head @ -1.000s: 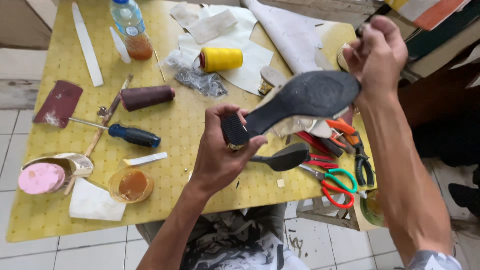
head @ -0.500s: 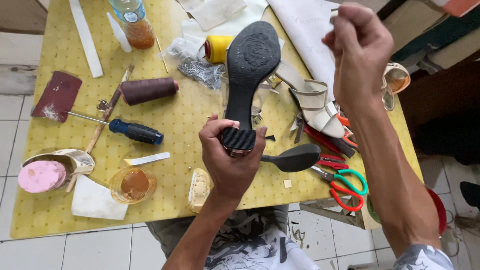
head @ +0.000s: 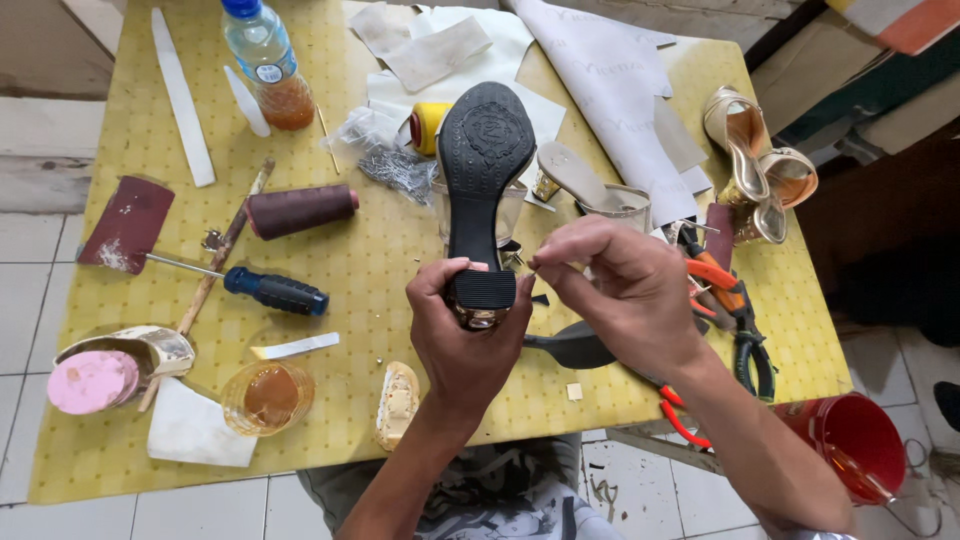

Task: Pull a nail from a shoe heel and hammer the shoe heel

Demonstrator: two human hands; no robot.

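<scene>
The black shoe sole (head: 484, 180), long axis pointing away over the yellow table (head: 400, 250), is clamped at its heel by the left hand (head: 465, 335), while the right hand (head: 625, 290) beside it pinches, seemingly, a small nail.

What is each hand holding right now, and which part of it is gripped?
The left hand holds a black-soled shoe by its heel end, sole facing up. The right hand pinches something tiny at the heel; too small to tell what.
</scene>
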